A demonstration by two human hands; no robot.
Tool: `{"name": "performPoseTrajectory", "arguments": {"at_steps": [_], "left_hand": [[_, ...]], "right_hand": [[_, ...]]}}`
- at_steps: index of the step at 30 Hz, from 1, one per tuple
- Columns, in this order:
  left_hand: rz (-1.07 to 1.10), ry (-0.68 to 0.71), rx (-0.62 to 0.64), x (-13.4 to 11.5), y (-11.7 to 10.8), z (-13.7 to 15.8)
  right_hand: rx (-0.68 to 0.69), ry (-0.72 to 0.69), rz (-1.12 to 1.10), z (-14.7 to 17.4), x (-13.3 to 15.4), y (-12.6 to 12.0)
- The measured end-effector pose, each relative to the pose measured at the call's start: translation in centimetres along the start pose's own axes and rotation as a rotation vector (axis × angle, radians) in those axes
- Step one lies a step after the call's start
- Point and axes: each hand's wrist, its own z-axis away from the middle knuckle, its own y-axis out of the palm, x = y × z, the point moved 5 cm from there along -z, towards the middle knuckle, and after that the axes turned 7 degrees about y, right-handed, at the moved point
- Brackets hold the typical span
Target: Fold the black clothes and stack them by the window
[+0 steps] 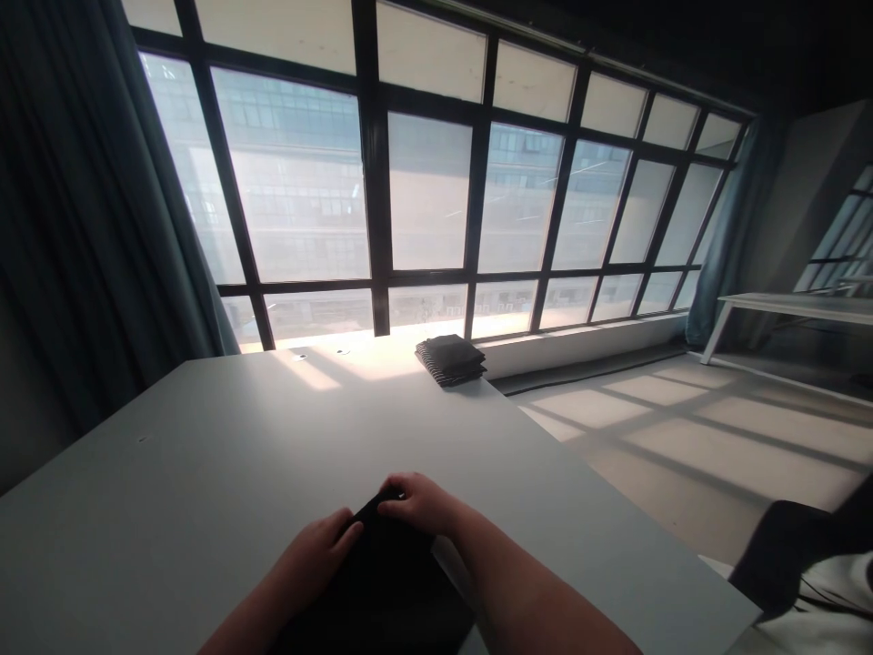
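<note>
A dark piece of cloth (382,582) lies flat on the grey table (205,491) close to me. My left hand (317,550) rests on its left side, fingers curled onto the far edge. The far corner of the cloth is pinched by my right hand (419,502). The two hands almost touch at that corner. At the far end of the table, near the window, sits a stack of folded dark cloths (450,359).
A wall of large windows (423,191) runs behind the table, with dark curtains (75,200) at the left. Sunlit floor (682,428) lies to the right of the table edge. Another white table (797,309) stands at the far right. Dark fabric (797,546) sits at the lower right.
</note>
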Motion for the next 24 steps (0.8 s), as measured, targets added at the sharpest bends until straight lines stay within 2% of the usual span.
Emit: {"name": "performPoseTrajectory", "arguments": {"at_steps": [2, 4, 8, 13, 15, 18, 24], "left_hand": [[-0.040, 0.000, 0.011, 0.0, 0.0, 0.0], [-0.023, 0.005, -0.001, 0.2, -0.1, 0.0], [0.057, 0.014, -0.061, 0.8, -0.8, 0.2], [-0.056, -0.003, -0.093, 1.5, -1.6, 0.3], [-0.090, -0.009, -0.101, 1.6, -1.7, 0.4], [-0.115, -0.020, -0.110, 1.8, -1.8, 0.5], [-0.119, -0.031, -0.097, 2.1, -2.1, 0.7]], "right_hand": [[0.072, 0.068, -0.052, 0.4, 0.0, -0.2], [0.209, 0.131, -0.161, 0.9, -0.2, -0.3], [0.490, 0.137, -0.388, 1.4, -0.6, -0.4], [0.659, 0.159, -0.334, 1.7, -0.8, 0.1], [0.669, 0.109, -0.276, 1.9, -0.1, 0.5], [0.600, 0.048, -0.184, 2.2, 1.1, 1.0], [0.487, 0.126, -0.185, 2.2, 1.5, 2.1]]}}
